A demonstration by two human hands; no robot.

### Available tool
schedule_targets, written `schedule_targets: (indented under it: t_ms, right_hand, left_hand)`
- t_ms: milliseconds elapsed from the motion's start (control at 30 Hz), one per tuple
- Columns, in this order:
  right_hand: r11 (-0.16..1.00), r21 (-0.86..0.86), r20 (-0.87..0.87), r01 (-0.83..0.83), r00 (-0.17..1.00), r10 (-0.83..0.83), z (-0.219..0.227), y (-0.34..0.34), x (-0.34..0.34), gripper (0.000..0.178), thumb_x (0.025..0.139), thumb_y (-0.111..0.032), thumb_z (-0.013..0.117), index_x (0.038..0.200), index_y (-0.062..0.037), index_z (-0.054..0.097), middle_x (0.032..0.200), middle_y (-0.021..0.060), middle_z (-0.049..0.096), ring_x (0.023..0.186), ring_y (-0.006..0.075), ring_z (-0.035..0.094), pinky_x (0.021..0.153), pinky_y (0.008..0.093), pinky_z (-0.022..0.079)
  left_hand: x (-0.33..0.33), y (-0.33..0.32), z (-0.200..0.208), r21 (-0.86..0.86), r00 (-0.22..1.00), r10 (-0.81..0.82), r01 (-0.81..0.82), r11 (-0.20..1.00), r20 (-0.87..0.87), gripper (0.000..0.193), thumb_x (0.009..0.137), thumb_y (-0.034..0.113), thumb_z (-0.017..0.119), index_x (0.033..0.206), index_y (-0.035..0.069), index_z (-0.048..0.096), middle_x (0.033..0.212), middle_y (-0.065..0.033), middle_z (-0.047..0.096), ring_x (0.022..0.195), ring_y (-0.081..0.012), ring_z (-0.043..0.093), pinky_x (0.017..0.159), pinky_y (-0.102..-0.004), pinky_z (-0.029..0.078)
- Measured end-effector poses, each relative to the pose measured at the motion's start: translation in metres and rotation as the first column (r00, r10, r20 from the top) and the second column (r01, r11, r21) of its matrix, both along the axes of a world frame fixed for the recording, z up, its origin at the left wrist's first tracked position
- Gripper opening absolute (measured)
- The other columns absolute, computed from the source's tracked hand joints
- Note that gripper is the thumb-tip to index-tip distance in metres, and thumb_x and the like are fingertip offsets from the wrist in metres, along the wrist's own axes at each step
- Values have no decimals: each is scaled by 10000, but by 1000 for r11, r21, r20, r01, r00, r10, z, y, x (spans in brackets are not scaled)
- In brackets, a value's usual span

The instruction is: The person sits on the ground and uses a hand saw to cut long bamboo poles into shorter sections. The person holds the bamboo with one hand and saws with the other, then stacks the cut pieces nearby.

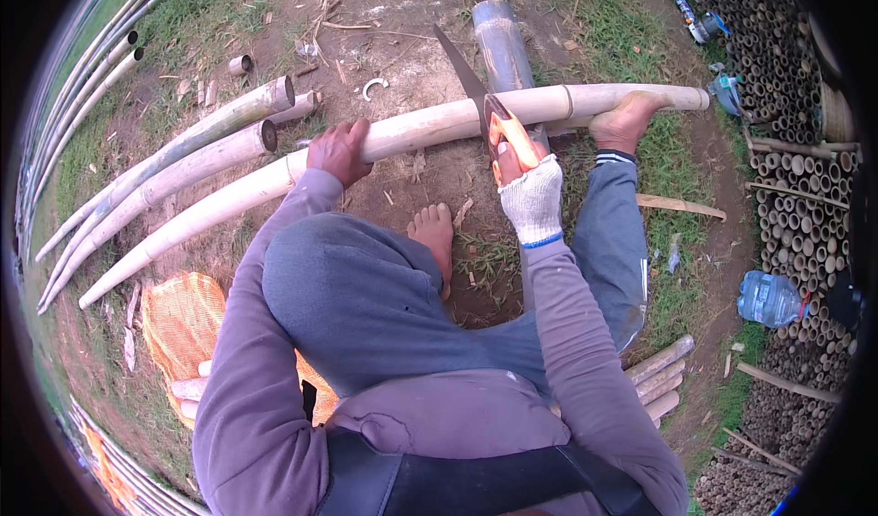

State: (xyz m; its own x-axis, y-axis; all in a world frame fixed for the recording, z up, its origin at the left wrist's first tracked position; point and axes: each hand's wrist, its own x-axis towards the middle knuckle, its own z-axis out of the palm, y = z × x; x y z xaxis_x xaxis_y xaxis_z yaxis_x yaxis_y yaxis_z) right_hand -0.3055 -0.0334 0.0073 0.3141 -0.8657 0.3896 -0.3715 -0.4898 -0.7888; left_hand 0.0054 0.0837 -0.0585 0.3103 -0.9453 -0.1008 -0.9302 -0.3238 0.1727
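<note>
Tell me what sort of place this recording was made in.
Probably an outdoor yard for working bamboo: piles of cut tubes line the right side, grassy dirt lies underfoot, and the gloved right hand holds a handsaw across a bamboo pole.

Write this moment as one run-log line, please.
left hand: holds bamboo pole | gloved right hand: holds handsaw, blade across pole | right foot: on pole, near right end

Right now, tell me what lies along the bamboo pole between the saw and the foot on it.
In the head view, a stretch of pale bamboo with one ringed joint lies between the saw and the foot.
</note>
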Motion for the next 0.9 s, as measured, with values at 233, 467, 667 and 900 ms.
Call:
schedule_targets:
  t_ms: [233, 467, 667, 900]
  right_hand:
    - [937, 349, -60, -31, 997, 55, 32, 159, -161, 255, 1080, -185, 695, 1019, 14, 548, 706, 64, 627, 549, 112, 614, 519, 275, 496]
    - [999, 41, -62, 25, 998, -22, -2, 28, -39, 268, 1014, -219, 775, 941, 17, 669, 748, 191, 653, 652, 361, 661, 616, 469, 501]
    - [984, 174, 17, -28, 1000, 25, 7, 73, -67, 241, 1018, -185, 769, 954, 21, 662, 704, 142, 642, 619, 311, 659, 604, 432, 508]
    - [984, 171, -97, -39, 994, 56, 20, 127, -129, 208, 1050, -160, 726, 982, 16, 637, 736, 99, 634, 580, 202, 619, 553, 367, 482]
  left_hand:
    - [7, 15, -13, -84, 1000, -10, 12, 996, 26, 660, 765, 293, 881, 1343, 180, 582, 1149, -128, 732, 1071, -395, 754, 925, -526, 601]
    - [-5, -9, -4, -81, 998, -67, 68, 994, 15, 661, 760, 299, 888, 1336, 182, 585, 1167, -130, 732, 1086, -393, 751, 935, -531, 599]
    - [12, 7, -9, -60, 999, 12, -10, 998, 39, 687, 760, 301, 894, 1361, 182, 582, 1216, -137, 731, 1115, -393, 746, 953, -534, 597]
    - [6, 10, -11, -65, 997, -9, 13, 998, 74, 717, 772, 320, 881, 1409, 188, 580, 1159, -147, 740, 1089, -398, 752, 942, -516, 606]
